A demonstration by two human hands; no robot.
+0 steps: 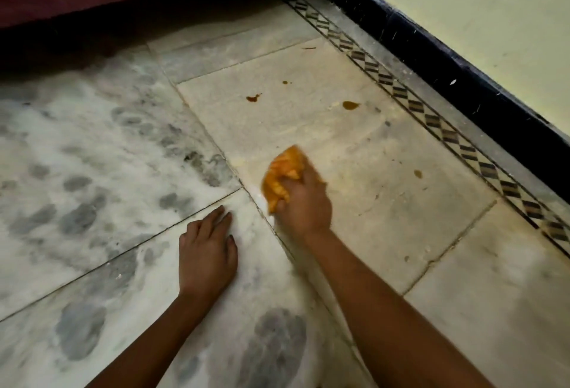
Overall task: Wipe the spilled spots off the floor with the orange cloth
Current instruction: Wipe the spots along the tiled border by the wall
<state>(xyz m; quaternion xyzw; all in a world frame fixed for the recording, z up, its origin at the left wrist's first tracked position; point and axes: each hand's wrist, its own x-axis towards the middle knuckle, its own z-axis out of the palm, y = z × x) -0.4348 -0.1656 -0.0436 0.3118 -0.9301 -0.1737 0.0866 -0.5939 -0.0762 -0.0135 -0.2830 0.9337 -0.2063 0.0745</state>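
Gripping the bunched orange cloth [282,179] in curled fingers, the right hand [303,202] presses it to the beige floor tile [354,153]; the left hand [208,251] rests flat, fingers together. Brown spots [350,105] lie well beyond, so pressing firmly and sweeping outward should lift them without smearing

Orange cloth [282,176] in right hand [303,202]

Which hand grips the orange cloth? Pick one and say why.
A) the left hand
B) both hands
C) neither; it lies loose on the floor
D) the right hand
D: the right hand is closed around the orange cloth, while the left hand rests flat on the floor.
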